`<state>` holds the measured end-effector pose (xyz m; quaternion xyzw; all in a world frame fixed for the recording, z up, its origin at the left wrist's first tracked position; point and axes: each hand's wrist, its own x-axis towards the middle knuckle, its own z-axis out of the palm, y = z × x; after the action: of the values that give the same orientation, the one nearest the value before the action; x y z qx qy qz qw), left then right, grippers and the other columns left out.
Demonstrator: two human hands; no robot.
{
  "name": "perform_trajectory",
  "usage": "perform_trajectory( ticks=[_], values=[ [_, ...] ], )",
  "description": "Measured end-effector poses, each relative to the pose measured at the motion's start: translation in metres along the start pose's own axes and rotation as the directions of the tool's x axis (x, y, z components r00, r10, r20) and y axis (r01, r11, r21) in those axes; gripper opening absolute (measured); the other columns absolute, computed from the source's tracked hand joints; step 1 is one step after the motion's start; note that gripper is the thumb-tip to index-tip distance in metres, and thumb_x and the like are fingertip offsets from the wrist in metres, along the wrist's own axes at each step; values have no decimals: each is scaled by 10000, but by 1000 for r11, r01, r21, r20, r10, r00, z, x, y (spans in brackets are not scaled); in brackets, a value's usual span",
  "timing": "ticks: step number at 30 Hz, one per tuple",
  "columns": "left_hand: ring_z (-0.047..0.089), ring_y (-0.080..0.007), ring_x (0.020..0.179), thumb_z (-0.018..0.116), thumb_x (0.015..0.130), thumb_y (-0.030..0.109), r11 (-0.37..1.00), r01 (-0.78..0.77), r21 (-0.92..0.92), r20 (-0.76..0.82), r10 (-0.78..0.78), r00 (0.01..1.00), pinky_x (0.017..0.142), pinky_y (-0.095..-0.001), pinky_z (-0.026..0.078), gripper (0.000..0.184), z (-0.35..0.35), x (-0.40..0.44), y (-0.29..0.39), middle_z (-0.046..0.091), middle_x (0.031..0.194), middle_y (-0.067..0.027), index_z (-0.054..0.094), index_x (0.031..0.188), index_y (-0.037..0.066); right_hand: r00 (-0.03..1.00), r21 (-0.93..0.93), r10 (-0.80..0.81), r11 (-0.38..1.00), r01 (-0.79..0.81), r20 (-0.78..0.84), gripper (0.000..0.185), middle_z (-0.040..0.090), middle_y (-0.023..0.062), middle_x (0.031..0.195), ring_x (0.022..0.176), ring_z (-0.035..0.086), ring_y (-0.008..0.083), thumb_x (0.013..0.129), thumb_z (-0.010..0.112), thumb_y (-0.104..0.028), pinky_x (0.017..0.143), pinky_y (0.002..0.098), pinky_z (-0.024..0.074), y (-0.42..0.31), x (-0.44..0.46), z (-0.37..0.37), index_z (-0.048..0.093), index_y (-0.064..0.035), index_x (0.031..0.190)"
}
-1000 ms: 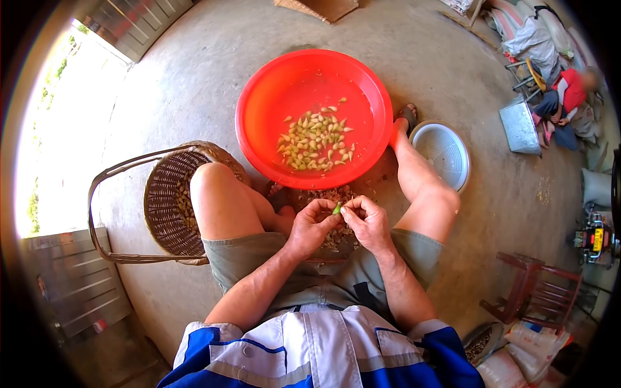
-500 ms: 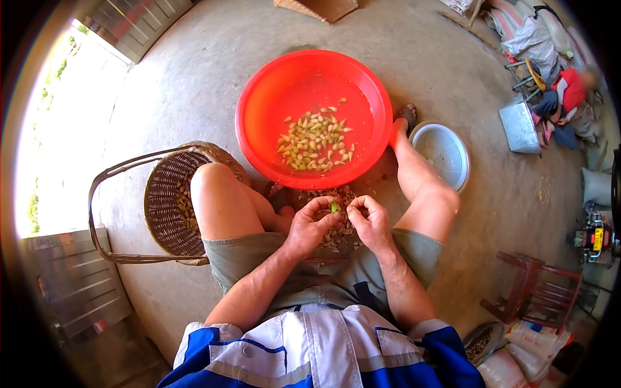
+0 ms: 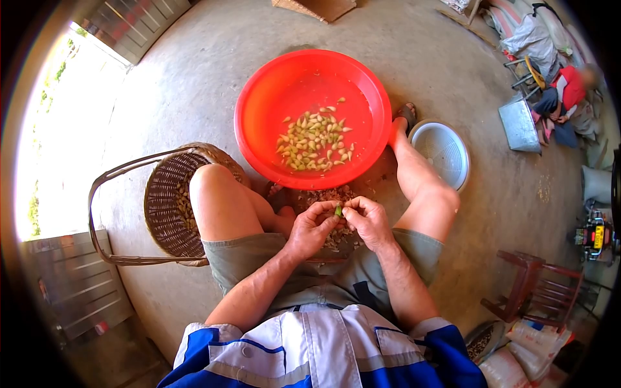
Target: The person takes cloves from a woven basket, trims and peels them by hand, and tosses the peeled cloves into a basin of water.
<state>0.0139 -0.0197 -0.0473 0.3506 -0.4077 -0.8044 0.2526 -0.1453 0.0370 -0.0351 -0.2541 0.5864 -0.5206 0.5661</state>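
Note:
My left hand point(image 3: 310, 229) pinches a small green, pointed, bulb-like piece point(image 3: 338, 211) between thumb and fingertips. Close against it, my right hand point(image 3: 369, 223) is closed too, its thumb and fingertips at the piece's other side. Both hands are above a scatter of pale peelings point(image 3: 331, 196) on the floor between my legs. Just beyond them stands a large red basin point(image 3: 259, 158), where many pale yellow-green pointed pieces point(image 3: 314, 139) lie together. At my left knee a woven basket point(image 3: 169, 223) with a long handle tilts over, holding more brownish pieces.
A pale round strainer-like bowl point(image 3: 446, 149) sits by my right leg. Farther right, a person in red point(image 3: 569, 90) is seated near a metal bucket point(image 3: 519, 126) and piled sacks point(image 3: 533, 39). A dark red wooden chair point(image 3: 540, 288) and plastic bags point(image 3: 530, 349) are at the lower right.
My right hand has moved slightly left and come up against the green piece, closing the small gap between the hands. The basin, basket and bowl stay in place.

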Motion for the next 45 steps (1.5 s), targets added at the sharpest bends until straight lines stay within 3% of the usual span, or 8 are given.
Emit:
perform_trajectory(
  ticks=[8, 14, 20, 23, 26, 32, 35, 45],
  values=[
    [610, -161, 1008, 543, 933, -9, 993, -31, 115, -15, 33, 999, 892, -310, 524, 282, -4, -2, -13, 622, 1106, -90, 520, 1214, -7, 980, -243, -197, 953, 183, -34, 67, 576, -19, 741, 626, 502, 21, 908, 598, -64, 530, 187, 431, 15, 3, 5, 593, -1, 885],
    [607, -167, 996, 550, 933, 20, 993, 75, -95, 26, -73, 997, 880, -315, 525, 267, 2, 1, 5, 614, 1088, -76, 533, 1199, 1, 970, -220, -230, 953, 207, -84, 64, 567, -28, 737, 644, 497, 22, 911, 590, -66, 550, 188, 434, 11, 0, 5, 592, -4, 898],
    [617, -159, 958, 580, 926, 44, 997, 55, -55, -23, -57, 998, 836, -288, 529, 277, 1, 2, 5, 620, 1080, -81, 534, 1192, -19, 995, -144, -84, 987, 76, -53, 68, 598, 9, 761, 663, 536, 64, 885, 614, -57, 584, 230, 465, -5, -5, 6, 599, 9, 877],
    [612, -147, 960, 589, 917, 27, 1000, 28, -3, -43, -28, 999, 831, -280, 528, 278, -1, 3, 0, 621, 1085, -81, 539, 1186, -20, 988, -115, -152, 982, 147, -30, 64, 598, 9, 756, 667, 543, 59, 875, 635, -44, 583, 229, 467, -4, -5, 10, 599, 9, 873],
    [606, -138, 968, 595, 912, 19, 999, 36, 28, -65, -34, 997, 837, -272, 525, 278, 0, 3, -1, 622, 1090, -81, 540, 1181, -22, 961, -257, -273, 933, 252, -45, 64, 595, 9, 745, 656, 547, 56, 865, 648, -30, 567, 224, 465, 6, 0, 7, 597, 8, 870],
    [604, -145, 979, 573, 924, 17, 999, 35, -7, -26, -36, 999, 856, -281, 525, 280, -1, 4, -3, 616, 1099, -81, 525, 1198, -20, 962, -266, -271, 931, 252, -38, 60, 532, -48, 707, 602, 450, 10, 889, 610, -34, 507, 177, 375, 7, 0, 7, 565, -17, 853],
    [603, -152, 983, 549, 933, 8, 999, 16, -32, -4, -16, 1000, 853, -288, 528, 279, 1, 2, 3, 606, 1112, -85, 516, 1210, -15, 965, -280, -254, 933, 227, -65, 59, 577, 1, 724, 628, 514, 54, 852, 623, -42, 549, 224, 451, 5, -1, 7, 576, -8, 840],
    [592, -138, 1004, 544, 933, -2, 997, -11, 79, -24, 13, 1000, 867, -279, 509, 305, 1, 2, 0, 605, 1121, -84, 501, 1234, -5, 961, -192, -274, 946, 262, -40, 47, 592, 21, 724, 615, 547, 58, 844, 640, -8, 540, 230, 460, -3, -3, 9, 595, -3, 855]
  ],
)
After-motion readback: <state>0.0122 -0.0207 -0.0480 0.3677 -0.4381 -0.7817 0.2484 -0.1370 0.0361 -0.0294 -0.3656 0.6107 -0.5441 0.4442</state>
